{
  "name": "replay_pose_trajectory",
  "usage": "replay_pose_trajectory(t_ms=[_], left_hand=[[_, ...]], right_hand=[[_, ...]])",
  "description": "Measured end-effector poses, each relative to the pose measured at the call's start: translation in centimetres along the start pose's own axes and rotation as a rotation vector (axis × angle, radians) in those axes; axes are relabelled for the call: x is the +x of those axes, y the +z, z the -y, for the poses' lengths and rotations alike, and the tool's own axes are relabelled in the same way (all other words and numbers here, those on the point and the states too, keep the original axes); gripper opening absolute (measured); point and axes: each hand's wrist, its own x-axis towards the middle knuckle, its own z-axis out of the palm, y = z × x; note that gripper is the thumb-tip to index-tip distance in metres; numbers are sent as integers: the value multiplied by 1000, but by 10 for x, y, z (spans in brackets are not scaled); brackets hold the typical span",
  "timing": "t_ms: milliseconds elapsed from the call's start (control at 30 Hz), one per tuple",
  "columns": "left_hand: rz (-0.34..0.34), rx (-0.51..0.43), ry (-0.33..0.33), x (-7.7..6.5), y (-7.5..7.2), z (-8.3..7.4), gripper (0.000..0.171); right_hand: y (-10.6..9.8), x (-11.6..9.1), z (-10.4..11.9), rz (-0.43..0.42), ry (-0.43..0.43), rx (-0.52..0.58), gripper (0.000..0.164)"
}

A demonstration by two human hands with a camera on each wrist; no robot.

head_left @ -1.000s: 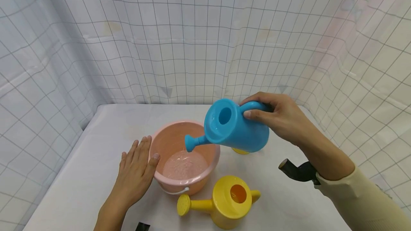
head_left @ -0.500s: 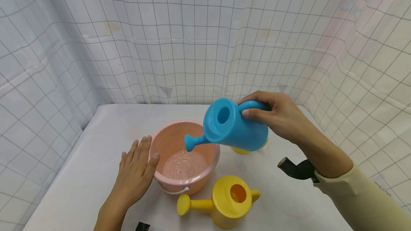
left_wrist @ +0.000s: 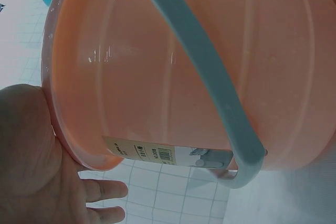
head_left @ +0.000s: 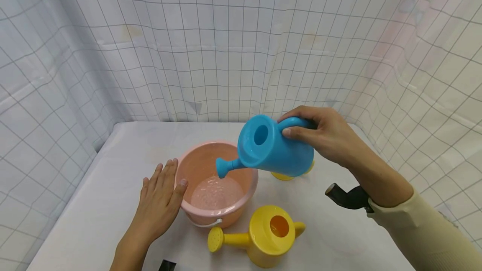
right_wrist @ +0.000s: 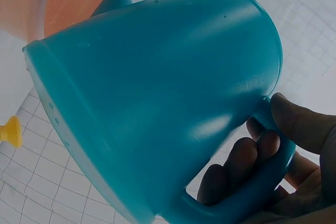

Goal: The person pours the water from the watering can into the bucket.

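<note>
R hand grips blue watering can by handle — spout over pink bucket. L hand, w/ fingers straight, touches bucket.

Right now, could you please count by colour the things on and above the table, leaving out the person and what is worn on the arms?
Blue: 1 (watering can)
Pink: 1 (bucket)
Yellow: 2 (front watering can; mostly hidden thing behind the blue can, counted as one)
Total: 4
</note>
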Motion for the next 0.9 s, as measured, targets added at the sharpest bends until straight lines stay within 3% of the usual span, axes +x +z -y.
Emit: replay_pose_trajectory(t_ms=[900], left_hand=[[2, -2, -1, 0, -1, 0, 63]], right_hand=[[-1, 0, 3, 7, -6, 15, 24]])
